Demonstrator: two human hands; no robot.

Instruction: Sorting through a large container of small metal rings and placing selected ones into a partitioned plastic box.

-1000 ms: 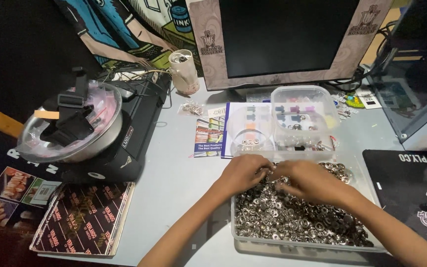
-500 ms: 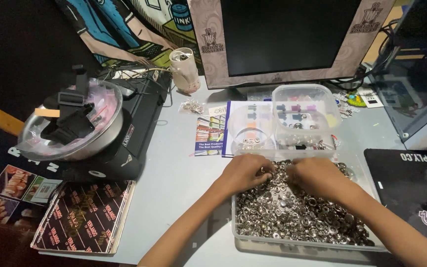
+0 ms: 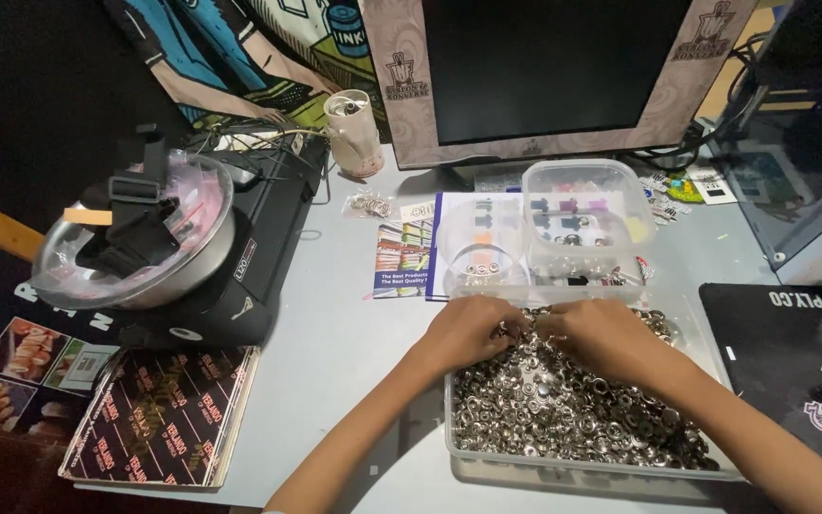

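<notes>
The desk (image 3: 354,333) is pale grey. The clear tray (image 3: 487,455) holds shiny silver metal rings (image 3: 573,405). At ten o'clock from it sits a silver bowl (image 3: 145,276) on a black machine (image 3: 240,286). The monitor (image 3: 544,67) has a wood-grain frame and black screen. At three o'clock lies a black mat (image 3: 792,333) with white letters.

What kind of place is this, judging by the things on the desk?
Probably a small craft or hobby workbench at a desk. A clear tray heaped with small metal rings and snaps, a clear box of sorted small parts, and a monitor stand on it.
</notes>
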